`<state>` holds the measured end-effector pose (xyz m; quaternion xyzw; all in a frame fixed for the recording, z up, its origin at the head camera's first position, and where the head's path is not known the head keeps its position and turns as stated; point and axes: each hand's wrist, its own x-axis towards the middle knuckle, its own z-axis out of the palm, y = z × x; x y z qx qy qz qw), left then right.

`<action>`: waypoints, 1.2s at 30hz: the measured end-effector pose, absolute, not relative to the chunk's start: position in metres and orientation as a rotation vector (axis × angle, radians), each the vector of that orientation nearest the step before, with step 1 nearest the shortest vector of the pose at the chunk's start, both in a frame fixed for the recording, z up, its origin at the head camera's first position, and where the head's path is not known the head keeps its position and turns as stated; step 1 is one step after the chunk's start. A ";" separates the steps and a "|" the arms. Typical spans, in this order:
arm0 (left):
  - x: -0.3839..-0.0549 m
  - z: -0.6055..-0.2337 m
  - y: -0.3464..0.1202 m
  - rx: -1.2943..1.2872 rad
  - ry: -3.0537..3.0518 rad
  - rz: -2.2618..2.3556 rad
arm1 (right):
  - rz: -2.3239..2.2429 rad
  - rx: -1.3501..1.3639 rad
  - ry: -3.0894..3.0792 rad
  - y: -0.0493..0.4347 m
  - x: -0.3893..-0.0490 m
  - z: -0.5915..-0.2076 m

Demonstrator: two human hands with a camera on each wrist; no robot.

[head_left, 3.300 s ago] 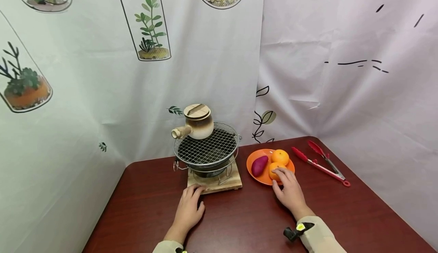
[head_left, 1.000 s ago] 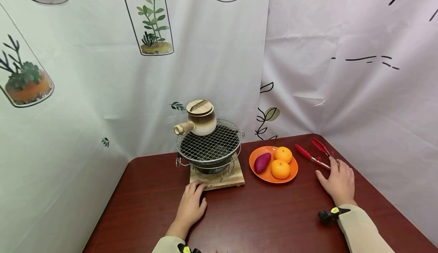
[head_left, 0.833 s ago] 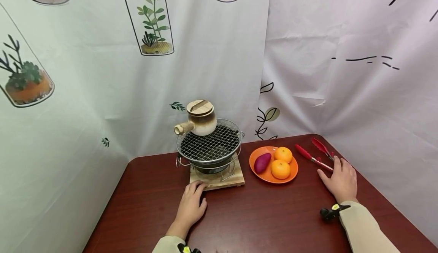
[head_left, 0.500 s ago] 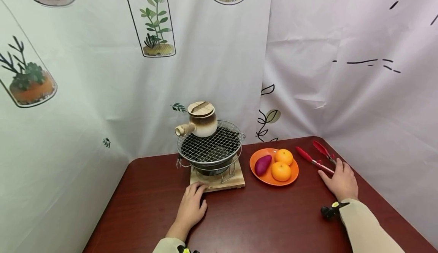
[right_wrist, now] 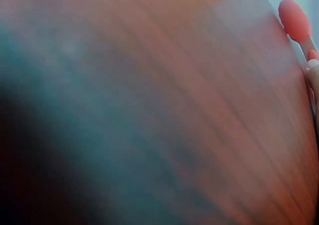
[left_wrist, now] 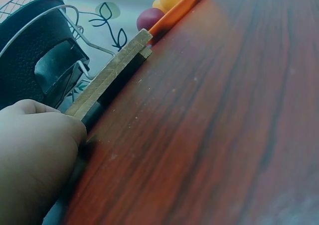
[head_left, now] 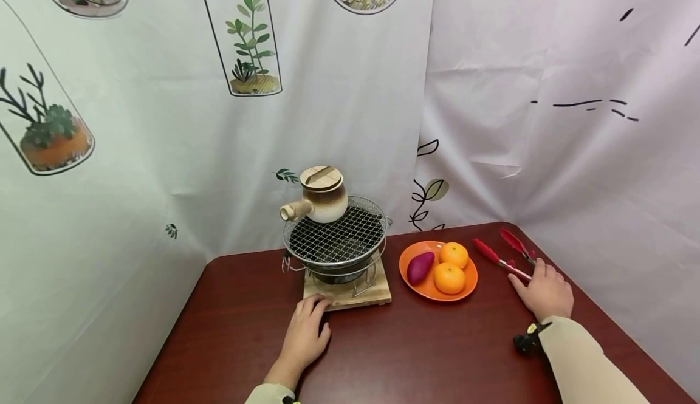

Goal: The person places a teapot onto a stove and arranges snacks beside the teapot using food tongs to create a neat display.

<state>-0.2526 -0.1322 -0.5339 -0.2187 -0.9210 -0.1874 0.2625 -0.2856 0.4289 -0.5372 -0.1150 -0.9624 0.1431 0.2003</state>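
Observation:
Fingertips of my left hand [head_left: 306, 334] rest on the front edge of the square wooden board [head_left: 350, 294] under the tabletop grill [head_left: 336, 240]. The left wrist view shows this hand [left_wrist: 35, 145] beside the board's side edge [left_wrist: 112, 73]. At the right, my right hand [head_left: 547, 291] lies over the handle end of the red and silver tongs [head_left: 489, 252], thumb on the near side and fingers forward. The palm hides that end. Only a red tong tip [right_wrist: 295, 20] and a bit of finger [right_wrist: 314, 75] show in the right wrist view.
A ceramic pot [head_left: 326, 203] with a wooden lid and side handle sits on the grill mesh. Between grill and tongs stands an orange plate [head_left: 407, 261] with two oranges [head_left: 450, 278] and a purple sweet potato [head_left: 420, 268]. Printed curtains [head_left: 350, 118] hang behind the table [head_left: 415, 355].
My right hand has left the nearer orange on the plate and moved right onto the tongs, then shifted slightly along them. The left hand has stayed at the board; the head view tilted slightly.

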 end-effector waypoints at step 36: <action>-0.253 -0.536 -0.134 -0.601 -2.455 -0.494 | 0.628 -0.338 -2.696 0.431 -0.275 -0.536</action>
